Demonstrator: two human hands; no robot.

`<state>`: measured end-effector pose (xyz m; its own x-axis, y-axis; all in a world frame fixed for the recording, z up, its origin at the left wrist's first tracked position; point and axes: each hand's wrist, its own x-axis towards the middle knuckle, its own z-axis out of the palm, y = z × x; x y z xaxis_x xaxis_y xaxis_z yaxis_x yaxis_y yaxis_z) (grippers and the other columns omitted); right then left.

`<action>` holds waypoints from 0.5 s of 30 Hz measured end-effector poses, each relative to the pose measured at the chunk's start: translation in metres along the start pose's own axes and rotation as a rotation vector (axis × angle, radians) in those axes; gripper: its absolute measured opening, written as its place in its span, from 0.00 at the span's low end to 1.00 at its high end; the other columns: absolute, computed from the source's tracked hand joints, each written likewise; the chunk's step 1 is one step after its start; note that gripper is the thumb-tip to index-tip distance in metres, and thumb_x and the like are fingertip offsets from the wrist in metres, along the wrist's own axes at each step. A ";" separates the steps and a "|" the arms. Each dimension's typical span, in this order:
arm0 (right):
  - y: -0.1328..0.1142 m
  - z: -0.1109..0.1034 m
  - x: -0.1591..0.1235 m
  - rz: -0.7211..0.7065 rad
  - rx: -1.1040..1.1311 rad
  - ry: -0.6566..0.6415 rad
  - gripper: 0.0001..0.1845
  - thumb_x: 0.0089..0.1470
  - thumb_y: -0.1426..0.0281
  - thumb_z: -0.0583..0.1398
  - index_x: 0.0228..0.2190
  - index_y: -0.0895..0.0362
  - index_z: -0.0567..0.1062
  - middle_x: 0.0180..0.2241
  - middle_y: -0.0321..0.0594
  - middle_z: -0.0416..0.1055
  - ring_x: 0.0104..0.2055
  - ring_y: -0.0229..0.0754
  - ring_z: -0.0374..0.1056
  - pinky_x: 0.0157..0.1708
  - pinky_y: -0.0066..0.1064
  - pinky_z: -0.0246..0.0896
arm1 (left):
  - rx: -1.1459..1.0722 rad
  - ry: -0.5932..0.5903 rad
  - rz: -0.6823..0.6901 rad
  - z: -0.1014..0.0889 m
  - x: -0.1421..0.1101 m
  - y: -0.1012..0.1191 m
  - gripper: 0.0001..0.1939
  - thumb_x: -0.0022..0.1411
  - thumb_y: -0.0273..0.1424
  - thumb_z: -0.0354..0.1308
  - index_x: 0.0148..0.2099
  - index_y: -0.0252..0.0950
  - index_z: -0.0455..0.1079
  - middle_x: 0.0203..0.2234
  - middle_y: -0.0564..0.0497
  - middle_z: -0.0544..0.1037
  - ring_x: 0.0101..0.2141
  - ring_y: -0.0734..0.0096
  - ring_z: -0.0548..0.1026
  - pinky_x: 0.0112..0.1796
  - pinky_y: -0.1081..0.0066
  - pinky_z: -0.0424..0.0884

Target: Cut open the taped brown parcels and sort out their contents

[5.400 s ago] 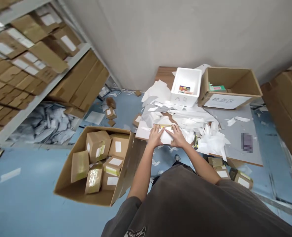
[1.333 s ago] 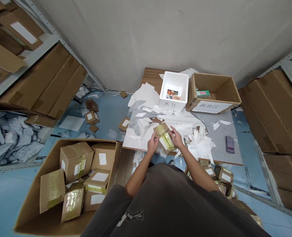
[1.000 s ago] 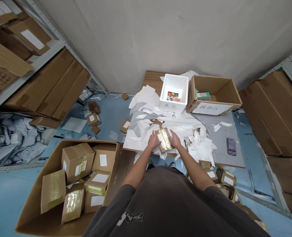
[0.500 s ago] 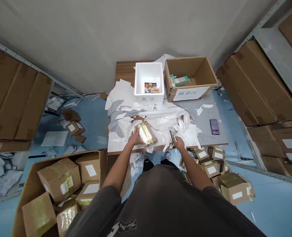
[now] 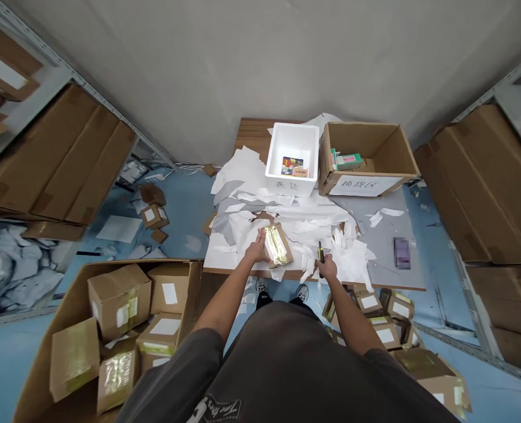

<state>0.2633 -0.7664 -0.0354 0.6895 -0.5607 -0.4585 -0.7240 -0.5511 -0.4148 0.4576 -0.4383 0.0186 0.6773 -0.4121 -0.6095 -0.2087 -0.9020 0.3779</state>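
1. Head view, place: the small taped carton [image 5: 282,247] lies flat on the table [image 5: 384,273] close to its front edge, amid torn white paper [image 5: 243,170], in front of the white bin [image 5: 278,185].
2. Head view, hands: the left hand [image 5: 256,249] rests against the carton's left side; whether its fingers clamp or merely steady it cannot be told. The right hand [image 5: 328,266] is wrapped around a utility knife [image 5: 321,254], just beside the paper heap and apart from the carton.
3. Head view, handling: the carton is probably light and fairly stiff, its corners looking sound; the glossy tape is likely slicker than bare cardboard. The long side walls seem the best hold, clear of the top face. The knife, likely rigid and light, is best held by its body.
4. Head view, direction: the carton's long axis runs away from the person, its far end leaning slightly left, with the tape along it. The knife also lies roughly fore-and-aft; which end carries the blade is too small to tell.
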 end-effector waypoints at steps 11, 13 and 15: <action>-0.119 -0.037 -0.023 -0.055 0.196 0.026 0.32 0.72 0.57 0.44 0.69 0.59 0.59 0.42 0.49 0.82 0.33 0.50 0.80 0.37 0.38 0.74 | -0.204 0.036 0.019 0.011 -0.001 0.008 0.86 0.36 0.45 0.83 0.82 0.52 0.25 0.80 0.44 0.24 0.67 0.25 0.66 0.58 0.46 0.72; -0.156 -0.023 -0.032 -0.233 0.107 -0.084 0.32 0.72 0.59 0.45 0.72 0.56 0.58 0.45 0.47 0.83 0.37 0.50 0.81 0.40 0.38 0.74 | -0.206 0.037 0.037 0.012 -0.001 0.007 0.85 0.36 0.45 0.83 0.82 0.53 0.26 0.80 0.44 0.24 0.67 0.26 0.66 0.59 0.47 0.72; -0.190 -0.007 -0.037 -0.366 -0.031 -0.125 0.33 0.72 0.62 0.48 0.73 0.54 0.58 0.51 0.48 0.82 0.47 0.52 0.80 0.49 0.39 0.72 | -0.211 0.041 0.055 0.012 -0.002 0.006 0.84 0.37 0.45 0.83 0.82 0.53 0.28 0.80 0.44 0.24 0.68 0.27 0.66 0.60 0.47 0.71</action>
<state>0.3750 -0.6452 0.0656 0.8930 -0.2445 -0.3778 -0.4281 -0.7203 -0.5458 0.4465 -0.4443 0.0143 0.6982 -0.4503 -0.5566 -0.0969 -0.8297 0.5497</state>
